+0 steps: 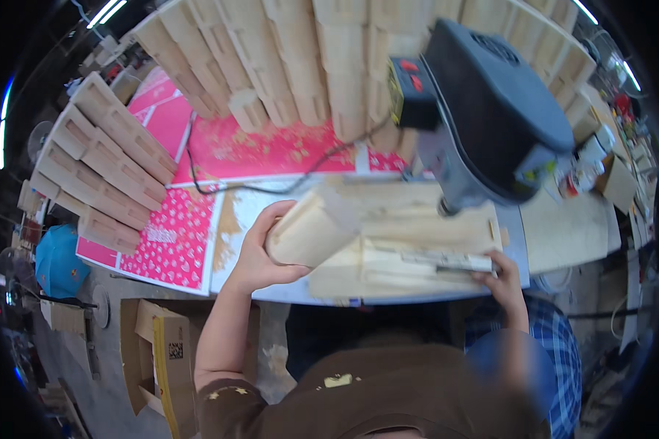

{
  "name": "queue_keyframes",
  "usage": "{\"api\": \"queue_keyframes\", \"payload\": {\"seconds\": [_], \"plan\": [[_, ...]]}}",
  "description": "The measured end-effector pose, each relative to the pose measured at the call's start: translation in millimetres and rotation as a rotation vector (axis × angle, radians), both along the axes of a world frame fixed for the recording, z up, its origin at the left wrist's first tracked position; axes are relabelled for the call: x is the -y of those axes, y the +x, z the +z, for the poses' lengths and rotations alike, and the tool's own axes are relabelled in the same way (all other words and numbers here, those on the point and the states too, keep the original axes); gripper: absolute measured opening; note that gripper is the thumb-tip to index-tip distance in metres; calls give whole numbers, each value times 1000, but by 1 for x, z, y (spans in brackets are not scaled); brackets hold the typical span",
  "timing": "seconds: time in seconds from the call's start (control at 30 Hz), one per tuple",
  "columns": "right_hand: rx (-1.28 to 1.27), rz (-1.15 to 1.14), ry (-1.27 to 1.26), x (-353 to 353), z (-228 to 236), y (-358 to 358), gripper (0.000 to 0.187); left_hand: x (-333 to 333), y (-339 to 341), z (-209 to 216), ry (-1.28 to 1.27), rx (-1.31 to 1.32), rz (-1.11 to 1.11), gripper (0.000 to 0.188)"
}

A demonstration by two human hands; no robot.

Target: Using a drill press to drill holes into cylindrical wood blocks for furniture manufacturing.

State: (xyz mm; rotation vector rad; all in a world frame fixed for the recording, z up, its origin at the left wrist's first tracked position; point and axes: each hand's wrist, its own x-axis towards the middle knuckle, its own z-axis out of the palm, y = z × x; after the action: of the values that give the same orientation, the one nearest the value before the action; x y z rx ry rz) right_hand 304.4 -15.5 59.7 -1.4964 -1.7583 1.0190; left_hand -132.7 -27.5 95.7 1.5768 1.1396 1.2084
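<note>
My left hand [260, 252] is wrapped round a pale wooden block [313, 230] with rounded sides, held tilted above the bench. The block's far end is blurred. At the bench's near edge, my right hand [504, 282] grips the right end of a slim silver metal bar-like tool [450, 261]; its exact kind does not show. Under this tool lie pale wooden pieces [410, 274], side by side. Part of the right forearm is blurred.
A dark bench machine [490, 110] with red buttons rises at the right. Rows of stacked wooden blocks [278, 66] line the back, with more blocks [99, 161] at the left. A black cable [249, 188] crosses the pink covering. A cardboard box [161, 351] stands below.
</note>
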Motion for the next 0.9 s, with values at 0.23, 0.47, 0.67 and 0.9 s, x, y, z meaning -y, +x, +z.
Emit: {"api": "queue_keyframes", "payload": {"seconds": [0.23, 0.47, 0.67, 0.9], "plan": [[-13, 65, 8, -40, 6, 6, 30, 14, 72, 1, 85, -456, -182, 73], [-113, 170, 1, -44, -2, 34, 29, 5, 95, 5, -30, -483, -173, 70], [-108, 219, 7, -42, 2, 33, 28, 3, 95, -4, 78, -541, -148, 71], [-105, 229, 17, -44, 4, 35, 27, -15, 93, 5, -21, -477, -255, 73]]}}
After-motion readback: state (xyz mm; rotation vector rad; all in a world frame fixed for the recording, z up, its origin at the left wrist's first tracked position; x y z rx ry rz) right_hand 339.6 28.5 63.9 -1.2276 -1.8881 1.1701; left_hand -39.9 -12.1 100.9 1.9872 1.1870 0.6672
